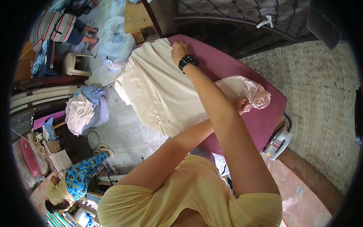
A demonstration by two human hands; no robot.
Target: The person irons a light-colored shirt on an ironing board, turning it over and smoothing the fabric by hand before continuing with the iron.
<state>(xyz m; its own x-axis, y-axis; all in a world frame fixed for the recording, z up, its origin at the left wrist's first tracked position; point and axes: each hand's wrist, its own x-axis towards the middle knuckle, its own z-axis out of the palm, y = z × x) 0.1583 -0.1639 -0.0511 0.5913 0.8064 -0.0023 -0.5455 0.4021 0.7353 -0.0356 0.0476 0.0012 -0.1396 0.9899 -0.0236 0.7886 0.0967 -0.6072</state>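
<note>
A cream buttoned garment (162, 89), seemingly a shirt, is spread over a maroon-covered ironing board (211, 56) and hangs over its left side. Small white buttons show near its lower hem. My forearms cross, the right above the left. At the far edge of the cloth, my right hand (180, 52), with a black watch at the wrist, has its fingers curled on the fabric. My left hand (244, 105) grips a bunched, pale pinkish part of the cloth (254, 90) on the right; my right arm partly hides it. Whether that bunch belongs to the same garment, I cannot tell.
An iron (280, 144) stands at the board's right end. Left are a clothes pile (81, 109), a plastic stool (77, 64) and plastic-wrapped bundles (117, 41). One person (77, 178) is lower left, another (64, 30) upper left. A dark grille door (242, 15) lies beyond.
</note>
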